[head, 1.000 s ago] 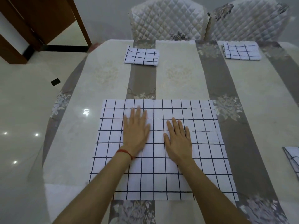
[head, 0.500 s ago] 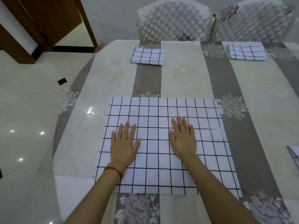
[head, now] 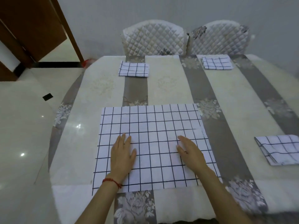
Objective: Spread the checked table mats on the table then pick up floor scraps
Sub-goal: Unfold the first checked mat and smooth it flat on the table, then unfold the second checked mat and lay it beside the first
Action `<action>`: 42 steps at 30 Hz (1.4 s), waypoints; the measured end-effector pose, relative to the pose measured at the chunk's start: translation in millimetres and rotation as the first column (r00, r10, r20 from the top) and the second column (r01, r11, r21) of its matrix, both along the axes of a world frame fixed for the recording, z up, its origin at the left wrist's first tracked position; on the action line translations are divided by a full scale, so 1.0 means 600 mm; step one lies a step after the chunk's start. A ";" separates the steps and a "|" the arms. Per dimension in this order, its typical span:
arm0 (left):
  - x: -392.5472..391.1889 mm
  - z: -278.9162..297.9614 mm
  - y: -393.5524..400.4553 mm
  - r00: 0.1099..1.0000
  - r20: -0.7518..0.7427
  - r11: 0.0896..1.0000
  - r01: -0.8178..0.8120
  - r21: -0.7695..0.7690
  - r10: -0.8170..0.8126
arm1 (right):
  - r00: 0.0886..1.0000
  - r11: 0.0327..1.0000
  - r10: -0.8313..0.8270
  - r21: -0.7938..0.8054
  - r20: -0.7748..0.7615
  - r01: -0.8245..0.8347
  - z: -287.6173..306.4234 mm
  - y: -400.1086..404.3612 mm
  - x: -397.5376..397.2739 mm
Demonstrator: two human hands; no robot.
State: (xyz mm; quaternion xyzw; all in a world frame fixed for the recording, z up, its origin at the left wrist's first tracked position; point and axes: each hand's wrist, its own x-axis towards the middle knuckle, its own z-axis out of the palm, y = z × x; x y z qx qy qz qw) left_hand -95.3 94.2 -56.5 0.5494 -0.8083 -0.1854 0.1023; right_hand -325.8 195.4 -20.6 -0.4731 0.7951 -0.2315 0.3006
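Note:
A white mat with a dark check (head: 155, 126) lies spread flat on the near part of the table (head: 234, 101). My left hand (head: 123, 156) rests flat on its left half, fingers together, holding nothing. On the right half my right hand (head: 189, 152) sits slightly tilted, also holding nothing. Three folded checked mats lie elsewhere: one at the far left (head: 134, 70), one at the far right (head: 216, 63), one at the right edge (head: 279, 149).
Two quilted white chairs (head: 155, 39) (head: 220, 38) stand behind the table. A glossy pale floor (head: 21, 135) lies to the left, with a small dark scrap (head: 47, 96) on it. A brown door (head: 32, 26) stands at the back left.
Both hands have slid apart and toward me across the spread mat. The view has tilted up, so the right-edge folded mat shows more.

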 end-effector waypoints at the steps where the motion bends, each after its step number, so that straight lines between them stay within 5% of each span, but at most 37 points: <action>1: -0.012 0.006 0.010 0.999 -0.023 1.000 0.027 0.005 -0.027 | 0.999 0.999 -0.034 0.008 -0.005 0.034 0.006 0.023 0.000; 7: -0.112 0.036 0.086 0.943 -0.057 0.945 0.327 -0.021 -0.328 | 0.975 0.974 -0.223 0.047 -0.019 0.223 0.033 0.157 -0.046; 11: -0.169 0.049 0.134 0.884 -0.048 0.885 0.464 -0.041 -0.466 | 0.941 0.950 -0.298 0.045 -0.160 0.309 0.067 0.234 -0.118; 22: -0.397 0.090 0.262 0.824 -0.231 0.855 0.505 -0.118 -0.518 | 0.841 0.853 -0.521 -0.112 -0.143 0.509 0.071 0.360 -0.379; 29: -0.581 0.080 0.359 0.914 -0.367 0.882 0.308 0.358 -0.170 | 0.839 0.839 -0.543 -0.075 -0.042 0.539 0.058 0.385 -0.562; 36: -0.708 0.055 0.404 0.958 -0.286 0.881 0.103 0.462 0.038 | 0.851 0.851 -0.524 0.001 0.046 0.524 0.016 0.378 -0.648; 42: -0.778 0.062 0.395 0.906 -0.339 0.860 -0.052 0.508 0.255 | 0.845 0.843 -0.534 -0.058 0.020 0.534 -0.011 0.357 -0.666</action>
